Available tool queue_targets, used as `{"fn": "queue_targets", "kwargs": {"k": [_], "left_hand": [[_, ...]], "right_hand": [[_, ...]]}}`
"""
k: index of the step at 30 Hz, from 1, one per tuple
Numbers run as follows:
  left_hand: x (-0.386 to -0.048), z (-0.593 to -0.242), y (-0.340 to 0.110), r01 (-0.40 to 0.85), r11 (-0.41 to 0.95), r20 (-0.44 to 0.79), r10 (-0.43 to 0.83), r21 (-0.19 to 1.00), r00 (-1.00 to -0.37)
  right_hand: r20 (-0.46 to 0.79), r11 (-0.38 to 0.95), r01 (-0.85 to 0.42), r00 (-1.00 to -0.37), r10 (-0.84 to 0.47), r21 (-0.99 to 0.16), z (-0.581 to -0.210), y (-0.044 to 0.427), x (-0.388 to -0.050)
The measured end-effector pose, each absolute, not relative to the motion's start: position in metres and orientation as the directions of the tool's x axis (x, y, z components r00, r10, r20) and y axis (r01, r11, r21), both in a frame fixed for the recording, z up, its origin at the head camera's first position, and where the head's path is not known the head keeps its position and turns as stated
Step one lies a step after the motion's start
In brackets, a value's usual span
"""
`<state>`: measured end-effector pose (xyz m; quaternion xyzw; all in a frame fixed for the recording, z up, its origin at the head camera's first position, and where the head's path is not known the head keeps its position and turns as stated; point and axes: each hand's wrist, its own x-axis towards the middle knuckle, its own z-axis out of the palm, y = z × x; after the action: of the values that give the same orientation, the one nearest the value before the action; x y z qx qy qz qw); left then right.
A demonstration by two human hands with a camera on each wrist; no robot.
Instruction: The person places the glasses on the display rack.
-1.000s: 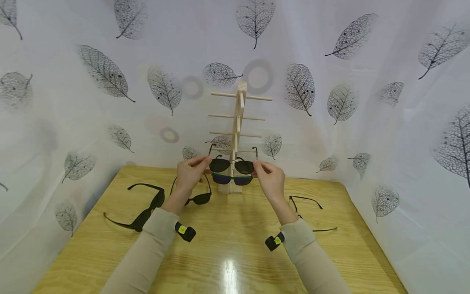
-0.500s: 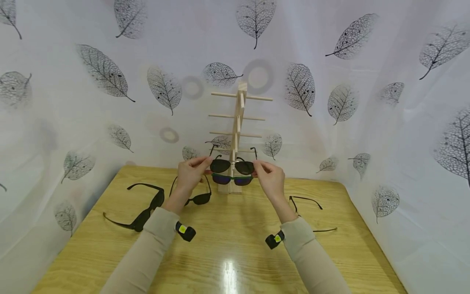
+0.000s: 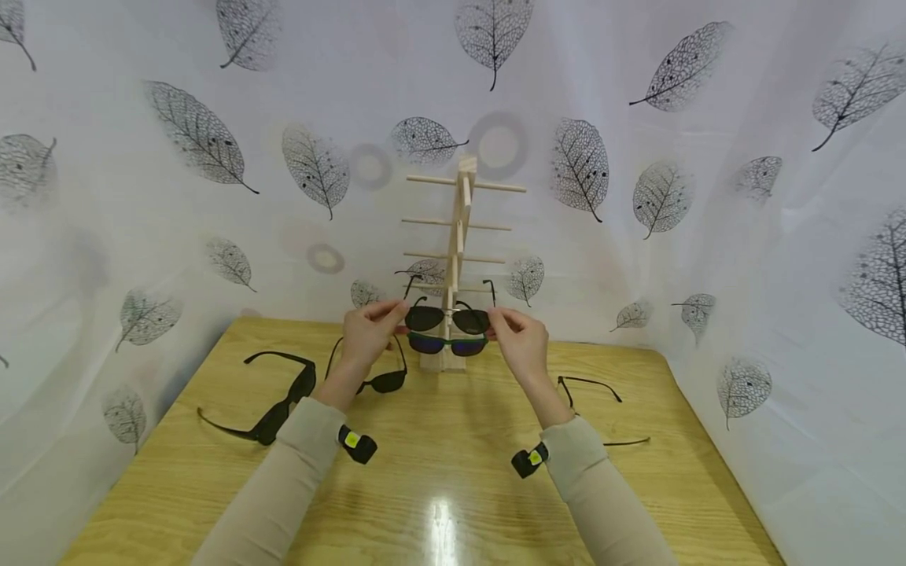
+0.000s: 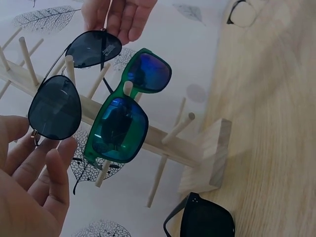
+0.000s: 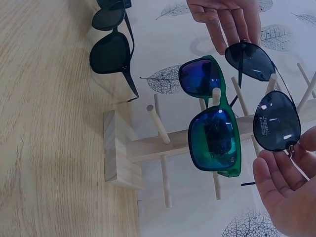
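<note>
In the centre of the head view, the left hand (image 3: 364,336) and the right hand (image 3: 522,339) hold dark-lensed sunglasses (image 3: 427,318) between them, the fingers of each pinching one outer end of the frame, with the lenses towards the camera and the temples pointing back. This pair is at the front of a wooden rack (image 3: 462,204), which rises from the centre to the upper middle with bare pegs across its upper part. A short peg shows at the bridge in both wrist views; whether it carries the frame's weight, I cannot tell. Just below sits a green-framed pair (image 3: 428,344) with blue mirrored lenses, resting on the rack. The rack's foot stands towards the back of the table (image 3: 439,440). At left centre lie black sunglasses (image 3: 283,413) with temples unfolded; nearer the middle is another black pair (image 3: 388,383), partly behind the left arm. At right centre, thin-framed glasses (image 3: 593,383) are partly hidden by the right arm. A white leaf-printed sheet (image 3: 396,63) fills the background.
</note>
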<state>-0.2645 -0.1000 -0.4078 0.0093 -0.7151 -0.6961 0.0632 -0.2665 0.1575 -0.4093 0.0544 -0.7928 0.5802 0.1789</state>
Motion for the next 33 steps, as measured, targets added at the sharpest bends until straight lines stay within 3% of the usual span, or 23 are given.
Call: {"fn": "queue_targets", "kwargs": {"k": [33], "left_hand": [[-0.2617, -0.4118, -0.1015, 0.157, 0.1, 0.166, -0.083, 0.983, -0.983]], "right_hand": [[0.334, 0.322, -0.286, -0.936, 0.106, -0.903, -0.4091, 0.1566, -0.2638]]}}
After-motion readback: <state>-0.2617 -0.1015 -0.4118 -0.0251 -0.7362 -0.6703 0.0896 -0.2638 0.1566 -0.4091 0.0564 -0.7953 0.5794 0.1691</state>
